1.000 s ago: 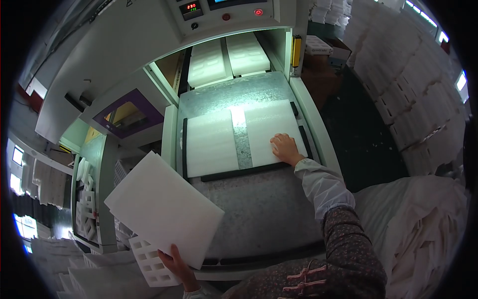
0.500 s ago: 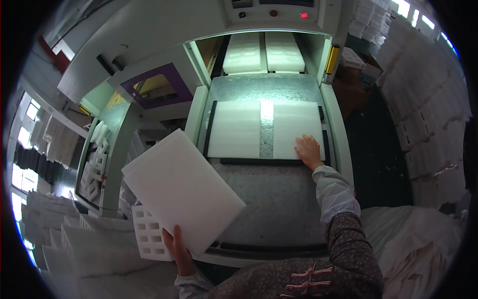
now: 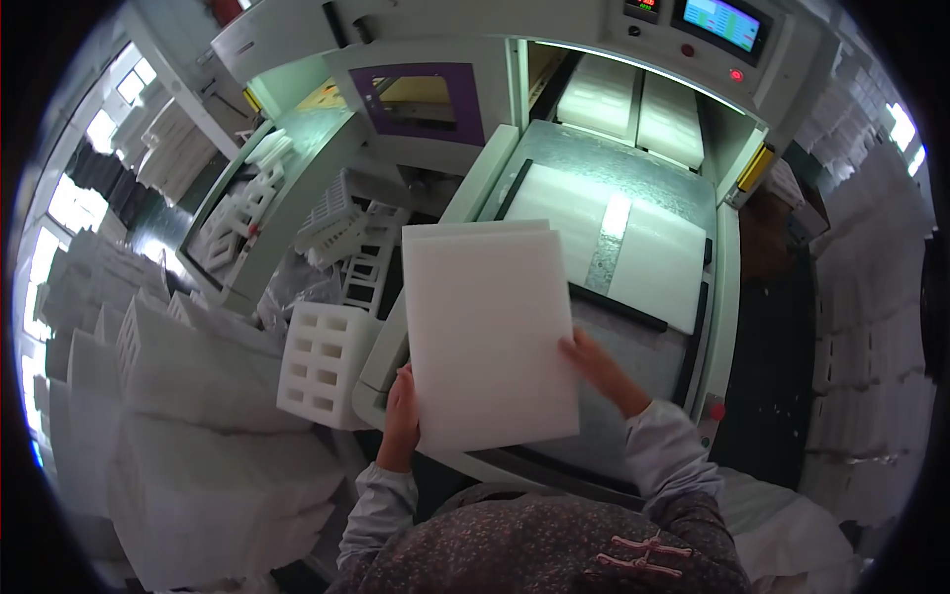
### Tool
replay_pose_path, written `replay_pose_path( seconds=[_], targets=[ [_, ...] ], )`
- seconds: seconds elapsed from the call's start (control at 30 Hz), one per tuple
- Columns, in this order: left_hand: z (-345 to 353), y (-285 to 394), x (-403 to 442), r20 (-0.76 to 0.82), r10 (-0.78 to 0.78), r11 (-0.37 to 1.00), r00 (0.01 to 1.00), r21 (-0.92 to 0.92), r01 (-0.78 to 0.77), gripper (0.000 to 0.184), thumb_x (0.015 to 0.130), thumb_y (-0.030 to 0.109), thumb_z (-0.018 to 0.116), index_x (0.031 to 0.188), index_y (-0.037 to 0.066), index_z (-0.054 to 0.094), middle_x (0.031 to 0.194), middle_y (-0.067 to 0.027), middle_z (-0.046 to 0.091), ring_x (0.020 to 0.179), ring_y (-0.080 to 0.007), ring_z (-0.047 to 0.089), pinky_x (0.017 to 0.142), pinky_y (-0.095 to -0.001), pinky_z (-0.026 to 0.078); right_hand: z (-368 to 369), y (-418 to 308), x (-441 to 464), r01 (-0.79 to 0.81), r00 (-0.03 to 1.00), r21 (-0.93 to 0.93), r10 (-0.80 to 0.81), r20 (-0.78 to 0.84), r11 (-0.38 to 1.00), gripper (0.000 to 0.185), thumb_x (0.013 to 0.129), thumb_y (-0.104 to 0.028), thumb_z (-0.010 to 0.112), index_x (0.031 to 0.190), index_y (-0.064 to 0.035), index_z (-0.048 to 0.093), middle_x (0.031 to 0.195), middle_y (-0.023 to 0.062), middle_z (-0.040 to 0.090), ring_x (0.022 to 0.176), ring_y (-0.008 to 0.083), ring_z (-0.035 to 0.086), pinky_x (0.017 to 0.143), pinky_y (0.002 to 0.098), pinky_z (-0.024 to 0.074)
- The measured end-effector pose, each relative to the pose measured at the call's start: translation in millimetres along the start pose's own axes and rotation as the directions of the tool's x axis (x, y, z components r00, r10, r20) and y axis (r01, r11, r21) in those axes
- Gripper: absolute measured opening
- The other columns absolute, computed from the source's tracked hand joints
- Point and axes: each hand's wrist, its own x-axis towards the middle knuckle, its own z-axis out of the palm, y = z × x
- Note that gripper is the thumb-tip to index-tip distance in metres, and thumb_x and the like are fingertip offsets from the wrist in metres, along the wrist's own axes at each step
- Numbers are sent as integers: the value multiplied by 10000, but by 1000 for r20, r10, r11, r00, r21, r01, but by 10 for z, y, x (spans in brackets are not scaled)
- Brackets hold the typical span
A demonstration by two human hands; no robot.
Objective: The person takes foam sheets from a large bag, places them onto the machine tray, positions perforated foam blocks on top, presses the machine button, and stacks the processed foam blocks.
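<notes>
In front of my body I hold a few stacked white foam sheets; a second edge shows above the top one. My left hand grips their lower left edge, and my right hand is closed on the right edge. Fingers beneath the stack are hidden. Beyond it, a left foam sheet and a right foam sheet lie flat on the machine's metal bed, a strip of metal between them. Black stop bars border these two sheets.
Inside the lit opening lie two foam pieces. A foam block with rectangular holes stands left of the bed. Plastic baskets and a side tray of foam scraps are farther left. Foam stacks flank me. A control screen is lit.
My right hand has left the right sheet on the bed and now holds the stack's right edge. The stack has turned more upright and moved in front of me. The view has shifted left.
</notes>
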Motion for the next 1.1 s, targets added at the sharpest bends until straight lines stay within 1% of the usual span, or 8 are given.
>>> replay_pose_path(
  seconds=[0.47, 0.57, 0.63, 0.73, 0.87, 0.97, 1.07, 1.1],
  targets=[
    [-301, -142, -306, -30, -336, 823, 941, -495, 279, 333, 930, 273, 468, 1108, -2, 527, 923, -50, 576, 706, -74, 477, 615, -195, 390, 698, -383, -562, 161, 986, 348, -131, -107, 924, 500, 900, -127, 490, 1350, -73, 280, 1214, 118, 478, 1003, 167, 497, 822, 278, 426],
    [-507, -38, -231, -202, -267, 903, 942, -393, 172, 297, 909, 219, 509, 1096, -12, 497, 924, -74, 568, 719, -104, 488, 638, -217, 405, 740, -504, -667, 214, 976, 248, -198, -88, 945, 491, 903, -126, 486, 1348, -68, 287, 1207, 112, 478, 1001, 162, 492, 826, 277, 422],
    [-553, 54, -211, -445, 119, 987, 887, 152, -56, 286, 901, 193, 509, 1079, -22, 451, 903, -114, 550, 726, -167, 493, 655, -276, 420, 769, -544, -734, 264, 964, 152, -255, -74, 953, 482, 906, -126, 483, 1346, -64, 294, 1201, 106, 478, 999, 156, 488, 831, 276, 418],
    [-488, 115, -211, -501, 153, 984, 852, 159, -83, 286, 894, 184, 511, 1073, -27, 437, 893, -132, 543, 729, -194, 493, 668, -305, 423, 1020, -501, -766, 480, 876, -158, -464, 129, 863, 473, 907, -130, 479, 1338, -40, 307, 1171, 100, 499, 946, 144, 510, 797, 259, 432],
    [-276, 34, -230, -414, 196, 963, 889, 253, -95, 286, 888, 169, 505, 1073, -26, 407, 886, -174, 532, 714, -243, 491, 670, -365, 425, 1322, -473, -908, -118, 909, 427, -75, 410, 897, 402, 886, -118, 504, 1263, -5, 423, 1081, 101, 569, 804, 129, 553, 709, 217, 454],
    [12, -212, -497, 43, 48, 919, 998, -393, -27, 399, 863, 161, 555, 1201, -14, 437, 1031, -146, 587, 816, -225, 573, 684, -309, 465, 1463, -232, -880, -376, 818, 462, 55, 572, 803, 333, 878, -102, 507, 1198, -8, 495, 1026, 92, 597, 774, 113, 561, 665, 201, 453],
    [136, 14, -639, 321, -74, 277, 944, -903, 329, 455, 834, 144, 590, 1245, 4, 456, 1096, -118, 596, 890, -204, 591, 703, -274, 475, 1491, -206, -854, -338, 824, 460, 22, 566, 821, 315, 876, -99, 509, 1177, -7, 510, 1001, 83, 603, 742, 102, 559, 633, 193, 449],
    [110, -83, -601, 279, -142, 491, 950, -814, 312, 446, 842, 145, 578, 1248, 8, 454, 1126, -119, 583, 919, -200, 583, 722, -276, 474, 1504, -193, -864, -323, 826, 460, 9, 563, 827, 306, 876, -97, 509, 1167, -7, 517, 988, 78, 606, 726, 96, 558, 618, 190, 446]
  ],
)
